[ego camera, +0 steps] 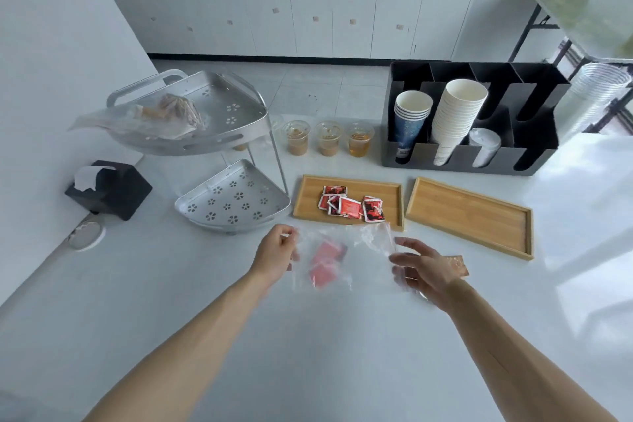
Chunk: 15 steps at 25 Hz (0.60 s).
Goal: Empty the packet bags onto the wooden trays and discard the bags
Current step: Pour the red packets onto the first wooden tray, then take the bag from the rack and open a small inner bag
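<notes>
Wooden left tray holds a heap of red packets; the right tray is bare. A clear plastic bag, red packets blurred inside, hangs between outstretched arms near the left tray. The left hand pinches its edge; the right hand, fingers spread, touches its other side.

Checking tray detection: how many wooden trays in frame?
2. Left tray holds red packets, just beyond the hands; right tray sits bare beside it, in front of the cup organizer.
</notes>
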Each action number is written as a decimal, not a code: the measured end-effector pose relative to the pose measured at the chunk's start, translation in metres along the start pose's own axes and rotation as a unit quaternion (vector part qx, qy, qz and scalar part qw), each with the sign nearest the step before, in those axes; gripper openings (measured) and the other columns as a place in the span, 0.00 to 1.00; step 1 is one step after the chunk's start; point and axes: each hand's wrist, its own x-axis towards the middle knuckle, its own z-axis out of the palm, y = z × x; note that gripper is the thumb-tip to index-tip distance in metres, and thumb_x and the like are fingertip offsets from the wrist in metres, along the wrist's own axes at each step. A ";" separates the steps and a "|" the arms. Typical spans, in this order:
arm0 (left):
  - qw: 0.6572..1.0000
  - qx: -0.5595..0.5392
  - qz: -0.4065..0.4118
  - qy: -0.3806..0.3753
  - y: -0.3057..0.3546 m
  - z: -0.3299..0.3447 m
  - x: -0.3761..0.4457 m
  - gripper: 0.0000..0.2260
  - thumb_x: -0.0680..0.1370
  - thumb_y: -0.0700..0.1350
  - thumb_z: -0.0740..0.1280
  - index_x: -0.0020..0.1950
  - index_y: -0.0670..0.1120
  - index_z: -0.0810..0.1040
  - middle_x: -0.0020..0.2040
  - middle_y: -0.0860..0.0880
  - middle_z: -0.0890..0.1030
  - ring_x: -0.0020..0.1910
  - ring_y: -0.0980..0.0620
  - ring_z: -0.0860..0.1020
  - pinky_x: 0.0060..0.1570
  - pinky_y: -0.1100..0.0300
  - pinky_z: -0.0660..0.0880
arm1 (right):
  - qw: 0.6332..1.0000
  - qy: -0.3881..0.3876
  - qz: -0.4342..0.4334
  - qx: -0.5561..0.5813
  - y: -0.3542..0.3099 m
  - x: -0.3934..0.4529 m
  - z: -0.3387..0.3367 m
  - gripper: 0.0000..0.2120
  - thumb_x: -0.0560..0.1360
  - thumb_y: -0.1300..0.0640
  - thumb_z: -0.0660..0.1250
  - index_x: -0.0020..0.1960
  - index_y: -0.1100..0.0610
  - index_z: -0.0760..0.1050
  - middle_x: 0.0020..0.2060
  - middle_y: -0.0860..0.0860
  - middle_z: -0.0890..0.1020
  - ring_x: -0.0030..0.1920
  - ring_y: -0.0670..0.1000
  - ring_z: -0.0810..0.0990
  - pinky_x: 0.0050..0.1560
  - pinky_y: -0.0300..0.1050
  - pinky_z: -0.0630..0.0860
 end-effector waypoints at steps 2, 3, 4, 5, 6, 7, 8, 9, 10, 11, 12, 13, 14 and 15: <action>0.994 -0.079 -0.077 0.010 -0.029 -0.012 -0.013 0.05 0.80 0.48 0.64 0.51 0.48 0.76 0.46 0.46 0.78 0.38 0.50 0.80 0.37 0.56 0.77 | 0.998 -0.027 0.025 -0.051 0.016 -0.007 0.017 0.10 0.71 0.64 0.72 0.51 0.54 0.82 0.35 0.52 0.81 0.33 0.52 0.81 0.35 0.44 0.78; 0.988 -0.113 -0.105 0.017 -0.044 -0.022 -0.020 0.06 0.80 0.48 0.64 0.52 0.47 0.77 0.47 0.46 0.78 0.39 0.50 0.80 0.37 0.56 0.77 | 0.996 -0.038 0.036 -0.073 0.025 -0.009 0.031 0.06 0.71 0.61 0.72 0.48 0.54 0.82 0.35 0.51 0.81 0.33 0.52 0.81 0.35 0.44 0.78; 0.982 -0.139 -0.124 0.022 -0.056 -0.031 -0.026 0.05 0.80 0.46 0.65 0.53 0.46 0.77 0.48 0.47 0.78 0.39 0.50 0.80 0.37 0.56 0.78 | 0.994 -0.041 0.047 -0.086 0.032 -0.011 0.043 0.03 0.72 0.59 0.73 0.46 0.54 0.82 0.35 0.50 0.81 0.33 0.51 0.81 0.35 0.44 0.78; 0.978 -0.158 -0.136 0.029 -0.066 -0.039 -0.030 0.04 0.80 0.44 0.64 0.53 0.46 0.77 0.48 0.47 0.77 0.40 0.49 0.79 0.38 0.56 0.78 | 0.993 -0.039 0.054 -0.098 0.039 -0.014 0.054 0.02 0.72 0.57 0.73 0.45 0.54 0.82 0.35 0.50 0.81 0.33 0.51 0.81 0.36 0.44 0.78; 0.973 -0.173 -0.146 0.042 -0.079 -0.051 -0.036 0.04 0.80 0.41 0.64 0.53 0.45 0.77 0.48 0.47 0.77 0.40 0.49 0.79 0.38 0.56 0.78 | 0.991 -0.040 0.063 -0.114 0.048 -0.015 0.070 0.03 0.73 0.55 0.72 0.45 0.54 0.81 0.36 0.51 0.81 0.33 0.52 0.82 0.36 0.43 0.78; 0.970 -0.181 -0.153 0.057 -0.090 -0.064 -0.039 0.06 0.79 0.38 0.63 0.52 0.45 0.78 0.47 0.47 0.77 0.40 0.49 0.79 0.38 0.56 0.78 | 0.988 -0.042 0.072 -0.133 0.055 -0.015 0.086 0.05 0.74 0.53 0.71 0.45 0.55 0.81 0.36 0.51 0.82 0.33 0.52 0.82 0.36 0.42 0.78; 0.967 -0.185 -0.160 0.074 -0.101 -0.079 -0.043 0.07 0.78 0.37 0.63 0.52 0.45 0.78 0.47 0.47 0.78 0.40 0.49 0.78 0.38 0.56 0.78 | 0.984 -0.048 0.079 -0.154 0.062 -0.016 0.104 0.07 0.74 0.52 0.70 0.45 0.56 0.82 0.35 0.51 0.82 0.33 0.51 0.83 0.36 0.42 0.78; 0.964 -0.186 -0.165 0.089 -0.111 -0.093 -0.046 0.07 0.78 0.36 0.64 0.52 0.46 0.78 0.46 0.47 0.78 0.39 0.49 0.78 0.38 0.56 0.78 | 0.980 -0.054 0.084 -0.172 0.068 -0.016 0.120 0.08 0.75 0.52 0.70 0.44 0.57 0.82 0.35 0.51 0.82 0.33 0.51 0.82 0.35 0.41 0.78; 0.962 -0.186 -0.171 0.101 -0.121 -0.107 -0.048 0.08 0.78 0.36 0.64 0.52 0.46 0.78 0.46 0.47 0.78 0.39 0.48 0.78 0.37 0.57 0.78 | 0.977 -0.062 0.087 -0.186 0.074 -0.017 0.136 0.08 0.75 0.52 0.69 0.43 0.57 0.82 0.34 0.50 0.82 0.32 0.51 0.82 0.35 0.41 0.77; 0.961 -0.182 -0.176 0.110 -0.131 -0.121 -0.050 0.08 0.77 0.35 0.64 0.51 0.46 0.78 0.46 0.47 0.79 0.38 0.48 0.78 0.36 0.57 0.77 | 0.973 -0.071 0.092 -0.198 0.079 -0.016 0.151 0.07 0.74 0.53 0.69 0.43 0.57 0.82 0.33 0.50 0.81 0.31 0.50 0.80 0.34 0.41 0.76; 0.963 -0.169 -0.176 0.117 -0.140 -0.133 -0.051 0.09 0.77 0.34 0.64 0.51 0.47 0.78 0.45 0.47 0.79 0.37 0.48 0.78 0.36 0.57 0.77 | 0.969 -0.082 0.095 -0.213 0.085 -0.015 0.165 0.06 0.73 0.55 0.70 0.42 0.57 0.82 0.32 0.51 0.80 0.30 0.50 0.78 0.33 0.40 0.75; 0.966 -0.145 -0.171 0.126 -0.150 -0.147 -0.052 0.09 0.77 0.34 0.64 0.50 0.47 0.78 0.45 0.46 0.79 0.36 0.48 0.77 0.35 0.57 0.76 | 0.963 -0.093 0.097 -0.236 0.092 -0.014 0.180 0.05 0.73 0.56 0.70 0.41 0.57 0.82 0.31 0.51 0.80 0.28 0.50 0.76 0.32 0.40 0.74; 0.971 -0.111 -0.161 0.135 -0.159 -0.158 -0.054 0.09 0.77 0.34 0.64 0.49 0.48 0.77 0.45 0.46 0.79 0.36 0.49 0.77 0.35 0.57 0.76 | 0.955 -0.100 0.095 -0.263 0.098 -0.013 0.193 0.03 0.72 0.58 0.71 0.41 0.57 0.82 0.31 0.51 0.80 0.28 0.49 0.76 0.31 0.39 0.74; 0.976 -0.066 -0.149 0.144 -0.167 -0.168 -0.055 0.09 0.77 0.34 0.64 0.49 0.48 0.77 0.44 0.46 0.79 0.36 0.49 0.77 0.36 0.57 0.75 | 0.947 -0.104 0.090 -0.290 0.104 -0.013 0.206 0.02 0.71 0.59 0.71 0.42 0.57 0.82 0.31 0.51 0.80 0.27 0.49 0.77 0.30 0.39 0.73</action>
